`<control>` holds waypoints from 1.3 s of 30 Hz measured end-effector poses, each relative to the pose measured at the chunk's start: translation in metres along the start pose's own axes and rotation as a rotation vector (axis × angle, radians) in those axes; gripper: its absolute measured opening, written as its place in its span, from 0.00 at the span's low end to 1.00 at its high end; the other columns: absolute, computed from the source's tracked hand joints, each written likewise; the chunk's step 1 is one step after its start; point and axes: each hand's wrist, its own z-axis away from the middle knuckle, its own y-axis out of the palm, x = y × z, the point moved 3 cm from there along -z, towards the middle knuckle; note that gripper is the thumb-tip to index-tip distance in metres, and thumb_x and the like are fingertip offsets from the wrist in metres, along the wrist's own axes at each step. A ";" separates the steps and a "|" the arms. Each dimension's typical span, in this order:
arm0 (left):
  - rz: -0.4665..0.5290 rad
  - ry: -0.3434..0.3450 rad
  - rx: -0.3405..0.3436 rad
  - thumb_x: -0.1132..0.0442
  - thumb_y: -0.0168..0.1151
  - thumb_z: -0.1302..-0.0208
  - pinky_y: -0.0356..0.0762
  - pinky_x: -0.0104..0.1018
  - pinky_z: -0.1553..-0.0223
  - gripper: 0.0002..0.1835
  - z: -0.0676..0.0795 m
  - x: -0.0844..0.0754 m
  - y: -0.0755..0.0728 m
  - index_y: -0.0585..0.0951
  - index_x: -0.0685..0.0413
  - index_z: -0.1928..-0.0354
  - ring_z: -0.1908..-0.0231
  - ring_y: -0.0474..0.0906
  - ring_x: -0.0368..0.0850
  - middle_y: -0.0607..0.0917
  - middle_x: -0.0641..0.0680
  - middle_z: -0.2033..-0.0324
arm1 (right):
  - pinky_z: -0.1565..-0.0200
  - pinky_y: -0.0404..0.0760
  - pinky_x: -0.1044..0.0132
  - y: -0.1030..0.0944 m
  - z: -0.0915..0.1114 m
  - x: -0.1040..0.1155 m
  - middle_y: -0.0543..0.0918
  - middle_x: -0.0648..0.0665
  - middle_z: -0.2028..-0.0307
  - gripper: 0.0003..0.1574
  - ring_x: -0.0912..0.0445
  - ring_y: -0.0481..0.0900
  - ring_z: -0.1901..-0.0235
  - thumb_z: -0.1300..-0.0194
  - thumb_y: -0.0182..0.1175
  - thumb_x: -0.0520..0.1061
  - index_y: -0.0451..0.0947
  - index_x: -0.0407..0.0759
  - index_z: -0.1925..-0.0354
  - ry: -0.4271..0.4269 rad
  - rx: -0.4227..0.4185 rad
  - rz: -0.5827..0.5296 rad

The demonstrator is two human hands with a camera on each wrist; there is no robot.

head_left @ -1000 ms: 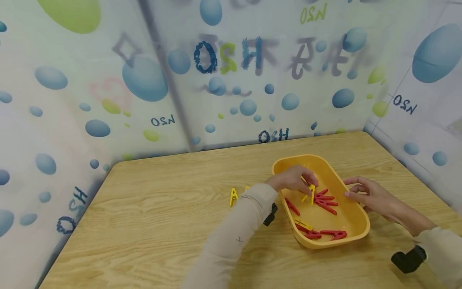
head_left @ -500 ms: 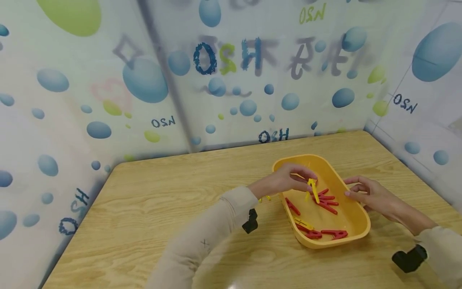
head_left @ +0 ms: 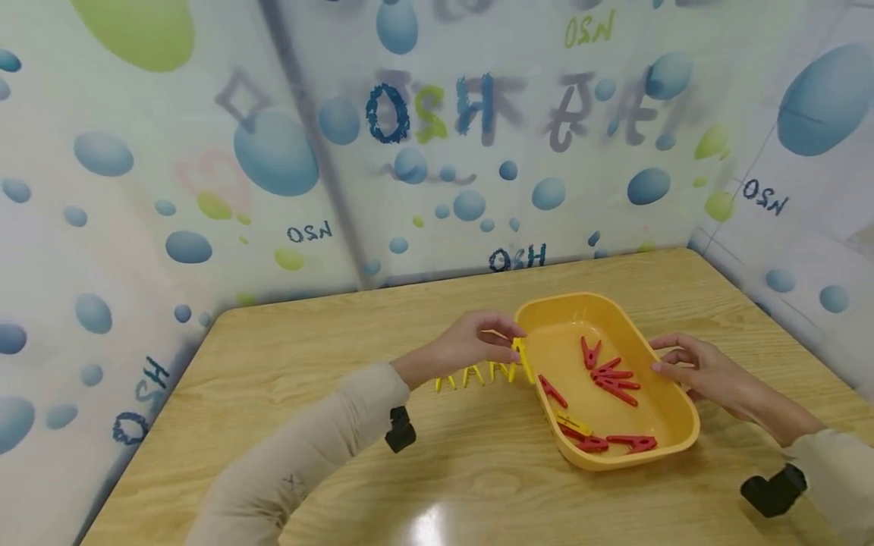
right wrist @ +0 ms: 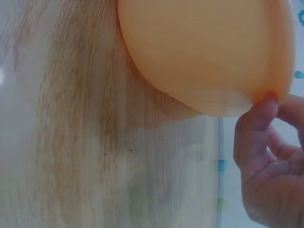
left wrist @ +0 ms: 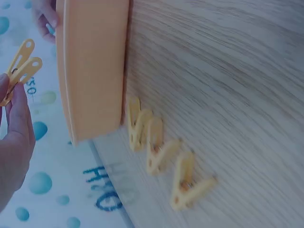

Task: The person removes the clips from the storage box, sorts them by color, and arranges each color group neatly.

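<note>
My left hand [head_left: 471, 341] pinches a yellow clothespin [head_left: 523, 360] by one end, just above the left rim of an orange-yellow plastic basin [head_left: 676, 425]. In the left wrist view, the held clothespin [left wrist: 23, 69] points its two legs upward, away from the fingertips. Below that hand, several yellow clothespins [head_left: 473, 374] stand in a row on the table, partly hidden in the head view. My right hand [head_left: 703, 371] grips the basin's right rim, thumb on the near side. Inside the basin lie several red clothespins [head_left: 617, 387] and one yellow clothespin [head_left: 573, 422].
A wooden table [head_left: 307, 432] carries everything and stretches off to the left. A patterned curtain [head_left: 437, 197] with blue and green spots hangs behind and along both sides. Light glares off the table's front.
The left hand has lifted the yellow clothespin from inside the basin and carried it left to the rim. A red clothespin it covered now shows. The right hand has stayed put.
</note>
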 end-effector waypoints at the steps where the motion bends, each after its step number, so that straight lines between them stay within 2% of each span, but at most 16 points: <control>1: 0.004 -0.004 -0.008 0.70 0.60 0.45 0.74 0.35 0.58 0.15 0.007 0.002 -0.005 0.75 0.61 0.54 0.58 0.76 0.44 0.76 0.56 0.58 | 0.71 0.79 0.57 0.000 0.000 0.000 0.71 0.36 0.63 0.34 0.53 0.77 0.69 0.36 0.52 0.46 0.52 0.28 0.42 0.001 0.001 -0.003; 8: 0.036 -0.053 -0.094 0.71 0.60 0.46 0.75 0.38 0.58 0.16 0.044 0.017 -0.036 0.75 0.64 0.54 0.59 0.76 0.47 0.76 0.57 0.57 | 0.71 0.79 0.58 0.001 -0.001 -0.001 0.71 0.36 0.63 0.34 0.53 0.77 0.69 0.36 0.52 0.46 0.52 0.28 0.42 -0.003 -0.002 0.001; 12: 0.020 -0.082 -0.170 0.69 0.62 0.46 0.74 0.39 0.58 0.17 0.061 0.030 -0.051 0.76 0.62 0.52 0.58 0.75 0.47 0.77 0.56 0.56 | 0.72 0.79 0.58 0.000 -0.001 -0.001 0.72 0.37 0.63 0.34 0.53 0.77 0.70 0.36 0.52 0.46 0.52 0.28 0.42 -0.007 -0.003 0.002; 15: 0.020 -0.099 -0.232 0.68 0.62 0.46 0.73 0.44 0.56 0.18 0.072 0.041 -0.063 0.76 0.62 0.51 0.57 0.75 0.46 0.77 0.56 0.56 | 0.72 0.79 0.58 0.000 -0.001 -0.001 0.71 0.36 0.63 0.34 0.53 0.77 0.70 0.36 0.52 0.47 0.52 0.28 0.42 -0.008 -0.002 0.005; 19: 0.015 -0.111 -0.299 0.69 0.60 0.45 0.71 0.48 0.54 0.21 0.083 0.055 -0.077 0.73 0.66 0.48 0.58 0.76 0.47 0.77 0.59 0.56 | 0.72 0.79 0.58 0.001 0.000 -0.001 0.71 0.36 0.63 0.34 0.53 0.77 0.70 0.36 0.52 0.46 0.52 0.27 0.42 -0.010 -0.001 0.012; 25: -0.007 -0.145 -0.364 0.70 0.61 0.46 0.74 0.44 0.57 0.22 0.090 0.075 -0.088 0.72 0.71 0.48 0.60 0.75 0.45 0.77 0.61 0.56 | 0.71 0.79 0.59 0.002 0.000 -0.001 0.71 0.36 0.63 0.34 0.54 0.77 0.70 0.36 0.52 0.46 0.52 0.27 0.42 -0.015 -0.007 0.027; 29: -0.006 -0.160 -0.358 0.71 0.60 0.45 0.74 0.44 0.58 0.21 0.090 0.088 -0.089 0.72 0.72 0.49 0.62 0.76 0.45 0.77 0.61 0.58 | 0.71 0.79 0.59 0.002 0.000 -0.002 0.71 0.36 0.63 0.34 0.54 0.77 0.70 0.36 0.52 0.46 0.52 0.27 0.42 -0.013 -0.008 0.029; 33: -0.039 -0.170 -0.359 0.71 0.59 0.45 0.75 0.42 0.60 0.19 0.088 0.096 -0.088 0.73 0.72 0.50 0.62 0.76 0.45 0.77 0.61 0.59 | 0.71 0.79 0.59 0.001 0.000 -0.001 0.71 0.36 0.63 0.33 0.55 0.77 0.70 0.35 0.51 0.46 0.52 0.27 0.42 -0.011 -0.008 0.033; 39: -0.091 -0.228 -0.424 0.72 0.60 0.46 0.76 0.37 0.63 0.17 0.085 0.103 -0.090 0.75 0.69 0.52 0.63 0.75 0.44 0.78 0.59 0.60 | 0.71 0.79 0.59 0.002 0.000 0.000 0.70 0.37 0.63 0.33 0.55 0.77 0.70 0.35 0.51 0.46 0.52 0.27 0.42 -0.007 -0.006 0.036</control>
